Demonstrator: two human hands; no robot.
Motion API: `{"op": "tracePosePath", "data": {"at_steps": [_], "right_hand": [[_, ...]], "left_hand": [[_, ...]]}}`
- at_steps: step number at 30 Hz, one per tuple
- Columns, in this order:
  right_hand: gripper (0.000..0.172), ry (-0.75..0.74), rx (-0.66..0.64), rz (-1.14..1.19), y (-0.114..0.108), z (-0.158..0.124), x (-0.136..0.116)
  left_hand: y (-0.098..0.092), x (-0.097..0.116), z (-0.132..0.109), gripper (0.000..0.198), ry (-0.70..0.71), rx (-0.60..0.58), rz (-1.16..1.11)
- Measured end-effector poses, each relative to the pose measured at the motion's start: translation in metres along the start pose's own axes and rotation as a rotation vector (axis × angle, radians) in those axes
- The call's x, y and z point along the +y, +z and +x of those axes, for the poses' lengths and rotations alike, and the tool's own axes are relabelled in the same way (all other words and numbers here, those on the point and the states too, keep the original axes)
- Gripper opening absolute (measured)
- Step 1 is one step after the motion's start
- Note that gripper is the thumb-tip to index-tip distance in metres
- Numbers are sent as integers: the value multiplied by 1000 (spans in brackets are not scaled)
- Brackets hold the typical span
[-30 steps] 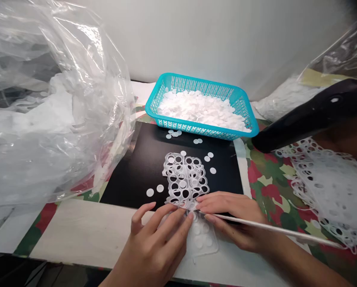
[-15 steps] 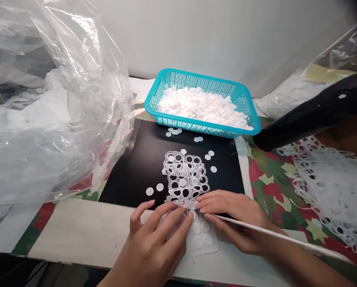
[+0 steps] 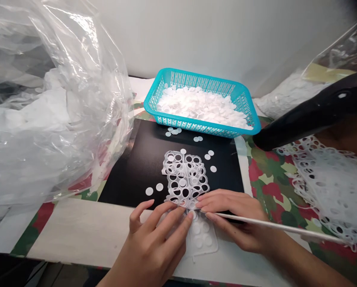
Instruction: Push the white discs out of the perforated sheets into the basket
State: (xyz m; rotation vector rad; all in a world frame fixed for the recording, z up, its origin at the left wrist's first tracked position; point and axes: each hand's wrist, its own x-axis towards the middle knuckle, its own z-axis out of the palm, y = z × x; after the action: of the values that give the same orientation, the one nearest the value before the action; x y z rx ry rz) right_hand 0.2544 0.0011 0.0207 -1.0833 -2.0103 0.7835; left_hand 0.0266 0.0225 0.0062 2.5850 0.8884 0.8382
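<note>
Left hand (image 3: 157, 241) palm-down, fingers spread against perforated sheet (image 3: 187, 172), right hand (image 3: 241, 217) gripping slim white stick (image 3: 274, 226)

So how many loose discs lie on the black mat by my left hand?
2: a nearer disc and, to its right, a farther disc, left of the holed sheet. Others may hide under your left hand.

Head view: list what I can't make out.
All in the head view:
Lower white sheet, left part: hidden by the left hand.
Thin stick, near tip: too small beside the right hand.
Basket, floor: under white discs.
Clear bag: cut by left and top edges.
</note>
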Motion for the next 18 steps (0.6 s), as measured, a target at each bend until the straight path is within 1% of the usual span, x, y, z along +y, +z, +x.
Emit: {"op": "tracePosePath", "data": {"at_steps": [10, 15, 18], "right_hand": [[25, -21, 6, -4, 3, 3, -2], [22, 38, 33, -2, 1, 3, -3], [22, 61, 46, -34, 1, 2, -3]], "left_hand": [[0, 0, -3, 20, -10, -7, -14], [0, 1, 0, 19, -6, 6, -9], [-1, 1, 1, 17, -8, 14, -14]]}}
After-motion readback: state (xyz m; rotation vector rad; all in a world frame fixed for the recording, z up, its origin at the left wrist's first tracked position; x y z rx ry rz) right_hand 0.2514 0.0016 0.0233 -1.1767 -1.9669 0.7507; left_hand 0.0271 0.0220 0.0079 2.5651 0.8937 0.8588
